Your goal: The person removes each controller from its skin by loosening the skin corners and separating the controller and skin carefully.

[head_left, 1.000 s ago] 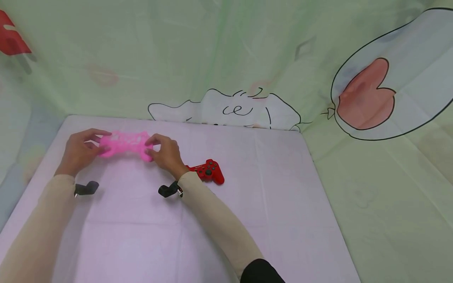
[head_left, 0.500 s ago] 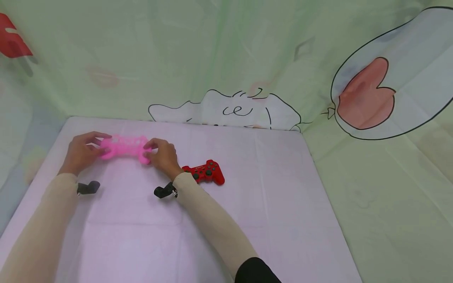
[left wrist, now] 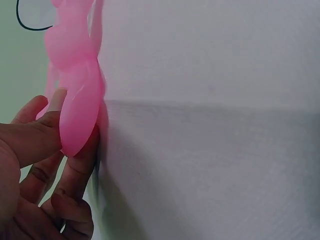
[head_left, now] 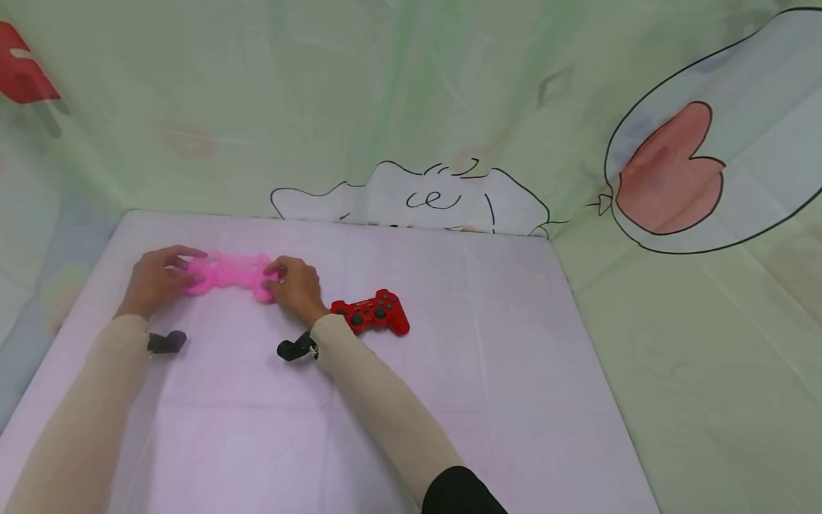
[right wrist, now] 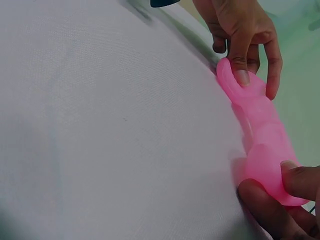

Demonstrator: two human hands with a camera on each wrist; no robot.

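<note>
A soft pink controller cover (head_left: 227, 274) lies low over the pale pink table (head_left: 385, 400), held at both ends. My left hand (head_left: 157, 280) pinches its left end, thumb on top and fingers beneath (left wrist: 75, 165). My right hand (head_left: 292, 284) pinches the right end (right wrist: 280, 180) the same way. In the right wrist view the cover (right wrist: 260, 125) runs away toward the left hand (right wrist: 245, 35). A red game controller (head_left: 372, 313) lies on the table just right of my right wrist, untouched.
A pale green printed cloth (head_left: 411, 100) hangs behind the table and drapes down on the right (head_left: 706, 343). Black strap ends (head_left: 292, 350) stick out at both wrists. The table's right edge runs diagonally past the red controller.
Both hands have lowered the pink cover toward the table and drawn closer together, so it looks shorter and flatter. The red controller has stayed put.
</note>
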